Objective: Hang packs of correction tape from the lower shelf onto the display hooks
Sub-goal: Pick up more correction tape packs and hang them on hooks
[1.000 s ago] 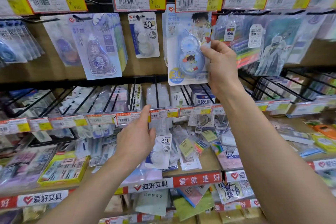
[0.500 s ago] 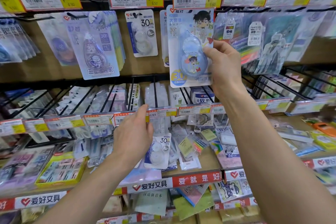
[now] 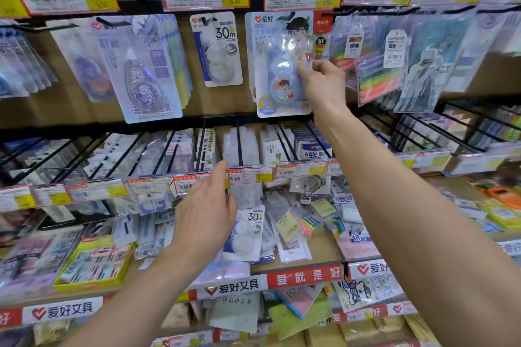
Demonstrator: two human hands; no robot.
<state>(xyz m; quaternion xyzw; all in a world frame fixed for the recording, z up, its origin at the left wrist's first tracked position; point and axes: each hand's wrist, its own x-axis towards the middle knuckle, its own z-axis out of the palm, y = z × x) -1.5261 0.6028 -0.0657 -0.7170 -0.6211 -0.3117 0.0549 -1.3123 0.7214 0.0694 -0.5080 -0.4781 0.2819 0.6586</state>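
Pinching the cartoon tape pack [image 3: 277, 70] by its right edge in the right hand [image 3: 321, 84], up at the hook [image 3: 284, 17]. Hovering the left hand [image 3: 205, 211], loose-fingered and empty, beside a white pack [image 3: 248, 234] on the lower shelf [image 3: 304, 276]. Risks a drop if released half-hooked.

The blue pack [image 3: 282, 70], printed with cartoon figures, is upright with its top at a hook [image 3: 284, 17]; the right hand [image 3: 321, 82] pinches its right edge. A white pack [image 3: 248, 234] marked 30m lies on the lower shelf [image 3: 324, 251], near the front edge.
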